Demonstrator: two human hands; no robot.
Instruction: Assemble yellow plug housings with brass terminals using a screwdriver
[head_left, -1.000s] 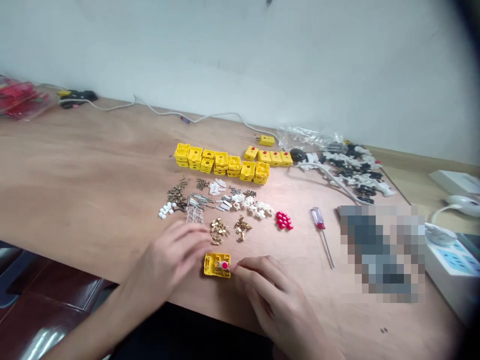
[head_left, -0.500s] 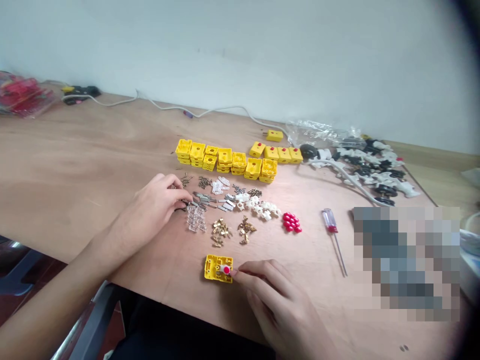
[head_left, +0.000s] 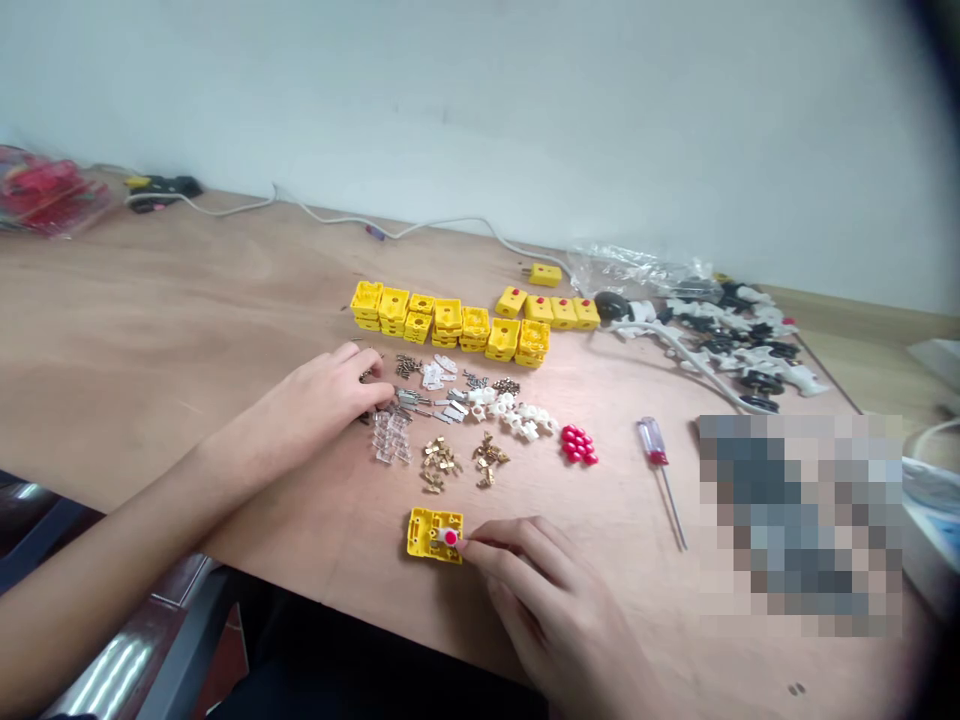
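A yellow plastic housing half (head_left: 422, 538) lies open side up near the table's front edge. Inside it sits a white part with a red button (head_left: 450, 538). My right hand (head_left: 551, 590) has its thumb and forefinger closed at the housing's right edge, beside the button. Over the small parts at the left, my left hand (head_left: 341, 385) reaches with curled fingers, a gap showing between thumb and forefinger. Grey metal pins (head_left: 411, 398) and clear plastic pieces (head_left: 391, 438) lie by its fingertips. Brass contacts (head_left: 441, 460) are heaped between the hands.
Stacked yellow housings (head_left: 447, 318) form a row farther back, beside closed yellow units with red buttons (head_left: 562, 310). White collars (head_left: 517, 410), red caps (head_left: 578, 444) and a screwdriver (head_left: 661, 480) lie to the right. Black and white parts (head_left: 735, 335) and a cable occupy the back right.
My left hand has shifted slightly, its thumb and forefinger now farther apart over the parts. My right hand stays at the housing. The view has moved a little.
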